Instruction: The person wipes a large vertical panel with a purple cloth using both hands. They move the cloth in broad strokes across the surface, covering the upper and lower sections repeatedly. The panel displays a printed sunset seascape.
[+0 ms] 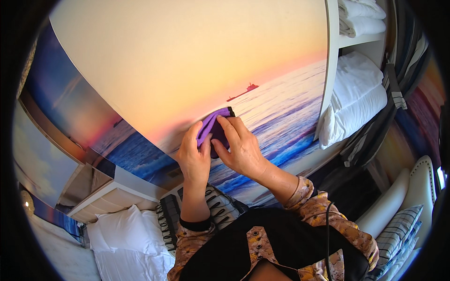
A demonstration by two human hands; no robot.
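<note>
Between my two hands is a bunched purple cloth [211, 124] with a black tab at its upper right corner. My left hand [195, 154] pinches the cloth's left side between thumb and fingers. From the right, my right hand [242, 147] grips it with thumb and fingertips. Right in front of both hands stands a large wardrobe panel [197, 63] printed with a sunset sea and a ship. Whether the cloth touches the panel cannot be told.
Folded white bedding [355, 98] and white towels [362, 21] lie on shelves [362, 41] at the right. A bed with a white pillow [123, 228] is at lower left. A white chair [418, 189] with plaid cushions [397, 224] stands lower right, below a striped curtain [372, 130].
</note>
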